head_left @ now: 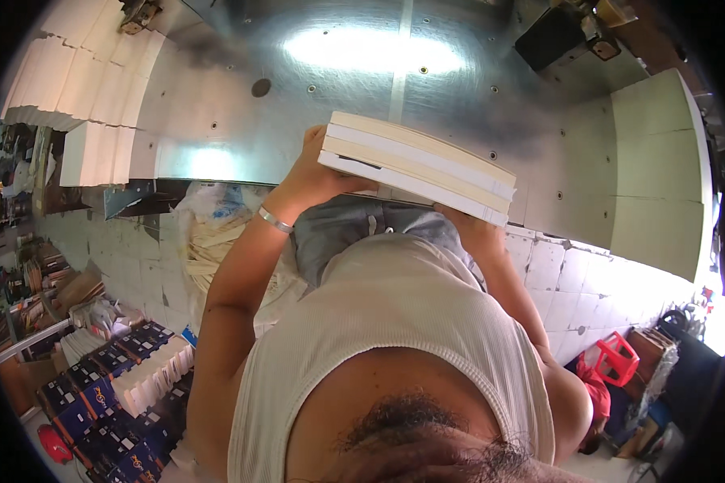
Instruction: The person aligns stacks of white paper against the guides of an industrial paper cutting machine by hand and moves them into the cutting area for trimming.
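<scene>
Book blocks (417,165), cream and white layers piled one on another, lie between our two hands at the near edge of a metal worktable (258,137). We see the pile slanting across the view, its left end farther from our body than its right, and a dark mark shows on the lowest white layer. Our left hand (318,173) is closed round the left end, fingers up the side and thumb stretched along the near underside; a silver bracelet (275,220) circles that wrist. Our right hand (477,232) grips the pile low near its right end, though the paper hides most of its fingers from us.

Along the table's left side we have tall rows of cut paper stacks (109,88), and at its right side a pale paper stack (656,173). Light glares off the steel beyond our hands. Under the near edge, to the left of our grey trousers (330,237), a clear plastic bag (217,258) holds paper strips. Lower left, we make out dark blue packages (93,394) in rows; on the right, a red plastic stool (618,360) lies tipped among clutter.
</scene>
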Demonstrator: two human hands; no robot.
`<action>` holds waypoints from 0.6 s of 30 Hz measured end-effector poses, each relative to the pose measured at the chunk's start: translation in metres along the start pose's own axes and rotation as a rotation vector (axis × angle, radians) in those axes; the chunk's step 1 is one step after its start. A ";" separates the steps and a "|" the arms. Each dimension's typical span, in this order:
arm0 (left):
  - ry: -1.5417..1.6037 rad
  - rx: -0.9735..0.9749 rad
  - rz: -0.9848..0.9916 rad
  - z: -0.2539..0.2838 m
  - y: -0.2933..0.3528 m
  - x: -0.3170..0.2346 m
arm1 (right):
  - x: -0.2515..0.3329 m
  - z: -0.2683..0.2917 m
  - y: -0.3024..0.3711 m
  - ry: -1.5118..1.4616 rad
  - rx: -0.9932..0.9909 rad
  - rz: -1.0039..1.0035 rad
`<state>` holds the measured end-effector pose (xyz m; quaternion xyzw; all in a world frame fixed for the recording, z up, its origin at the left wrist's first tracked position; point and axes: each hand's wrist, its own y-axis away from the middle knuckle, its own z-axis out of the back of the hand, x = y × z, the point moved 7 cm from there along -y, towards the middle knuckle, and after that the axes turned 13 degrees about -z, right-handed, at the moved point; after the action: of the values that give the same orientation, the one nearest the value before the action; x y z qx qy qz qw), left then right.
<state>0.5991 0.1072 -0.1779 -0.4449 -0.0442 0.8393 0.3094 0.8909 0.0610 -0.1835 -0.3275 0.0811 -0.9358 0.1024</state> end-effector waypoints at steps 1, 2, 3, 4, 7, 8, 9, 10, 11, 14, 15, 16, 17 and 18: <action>-0.007 -0.001 0.002 -0.001 0.001 0.002 | 0.003 0.001 0.000 0.017 -0.015 0.036; -0.015 -0.002 0.007 -0.001 0.002 0.002 | 0.011 0.004 -0.001 0.033 -0.027 0.071; -0.012 -0.003 0.014 -0.001 0.003 0.002 | 0.012 0.007 -0.004 -0.035 0.007 -0.006; -0.009 -0.004 0.022 -0.001 0.003 0.002 | 0.016 0.014 -0.008 -0.070 0.026 -0.042; 0.006 0.014 0.034 0.001 -0.002 0.000 | 0.034 0.045 -0.018 -0.073 0.057 0.006; 0.007 0.018 0.040 0.000 -0.002 0.000 | 0.038 0.053 -0.020 -0.065 0.063 0.040; 0.037 0.016 0.065 0.000 -0.003 0.001 | 0.036 0.067 -0.022 -0.115 0.009 -0.021; 0.049 0.015 0.072 -0.001 -0.003 0.001 | 0.034 0.079 -0.023 -0.165 -0.045 -0.083; 0.056 0.010 0.075 0.002 -0.004 0.001 | 0.039 0.088 -0.026 -0.168 -0.060 -0.070; 0.039 0.014 0.024 0.001 -0.002 0.002 | 0.058 0.109 -0.033 -0.139 -0.036 0.136; 0.035 0.019 0.010 0.001 -0.003 0.003 | 0.060 0.115 -0.035 -0.136 -0.053 0.143; 0.045 0.026 0.011 -0.001 -0.003 0.005 | 0.063 0.119 -0.036 -0.133 -0.042 0.169; 0.030 0.024 0.003 -0.001 -0.001 0.005 | 0.066 0.119 -0.036 -0.134 -0.027 0.198; 0.015 0.022 -0.008 0.000 0.000 0.006 | 0.069 0.123 -0.036 -0.136 -0.045 0.208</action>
<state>0.5966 0.1106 -0.1816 -0.4476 -0.0343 0.8350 0.3183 0.9106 0.0683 -0.0399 -0.3821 0.1283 -0.8938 0.1966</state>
